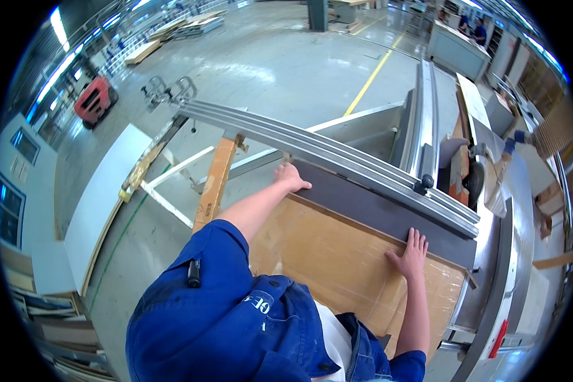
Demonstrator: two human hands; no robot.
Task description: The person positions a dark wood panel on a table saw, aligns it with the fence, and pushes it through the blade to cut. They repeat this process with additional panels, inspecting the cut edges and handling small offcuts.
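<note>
A long dark grey board [369, 202] lies flat along the silver metal rail [337, 158], over a brown cardboard-like sheet [325, 239]. At the board's left end, my left hand [291, 179] rests with its thumb stretched out on the surface and its fingers reaching toward the rail. My right hand [412, 256] lies flat near the board's right end, fingers spread, its heel over the near edge. Neither hand is wrapped around anything. A black knob [425, 183] sits on the rail beyond my right hand.
To the right is the metal machine table [490, 254], with a red handle [499, 339] at its near side. A cardboard-covered bar [216, 181] juts out left of my arm. Pale panels [102, 197] lie farther left; a red forklift [95, 100] stands beyond.
</note>
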